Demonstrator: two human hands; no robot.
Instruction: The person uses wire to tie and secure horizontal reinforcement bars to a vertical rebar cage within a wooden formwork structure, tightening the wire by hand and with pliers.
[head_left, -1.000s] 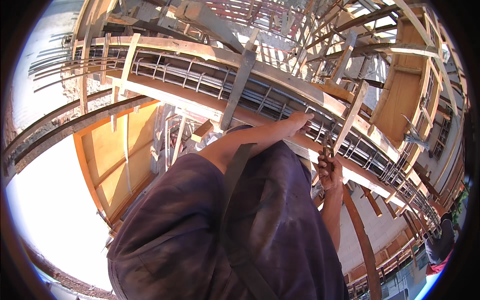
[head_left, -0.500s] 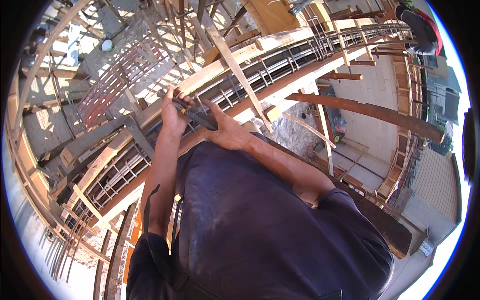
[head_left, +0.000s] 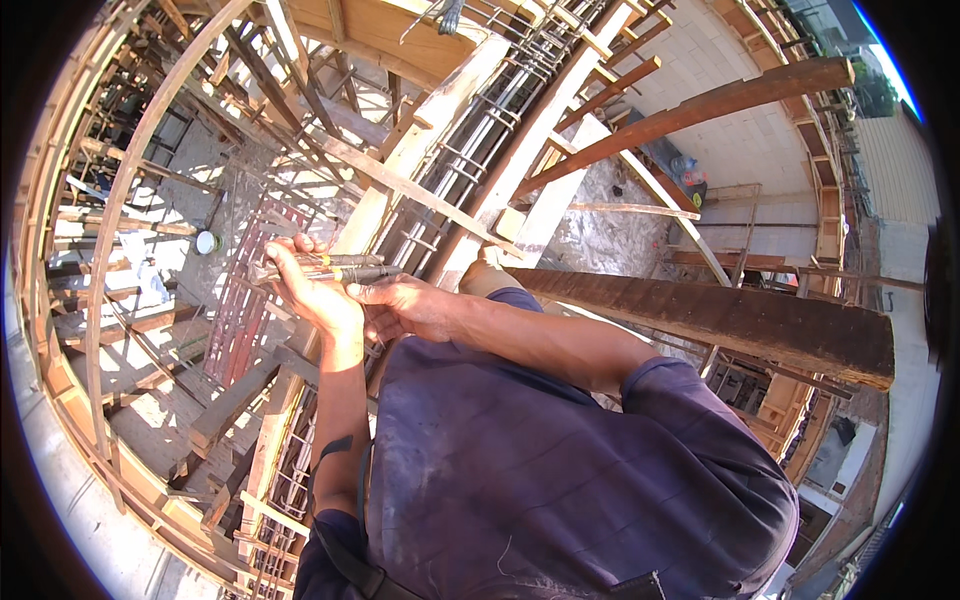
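Across the palm of my left hand (head_left: pixel 320 297) lies a pair of pliers (head_left: pixel 345 271), long and narrow, with two dark grey handles and yellow bands. The fingers and thumb of that hand are curled about its left end. My right hand (head_left: pixel 410 308) is closed at the right end of the handles, thumb pressed along them, its fingertips partly hidden. Both hands are in front of my chest, above a long wooden beam form. Inside the form runs a cage of steel bars (head_left: pixel 465 160) with square ties.
A thin wooden batten (head_left: pixel 420 190) crosses the form. To the right, a thick dark timber (head_left: pixel 720 315) and a reddish beam (head_left: pixel 690 120) jut out. Timber props and a white bucket (head_left: pixel 207 242) are far below on the left. A pale block wall (head_left: pixel 710 70) stands at upper right.
My view has turned, so the form now runs more steeply. Both hands have come away from the bars with the pliers, which now lie nearly level. The person at upper right is out of view.
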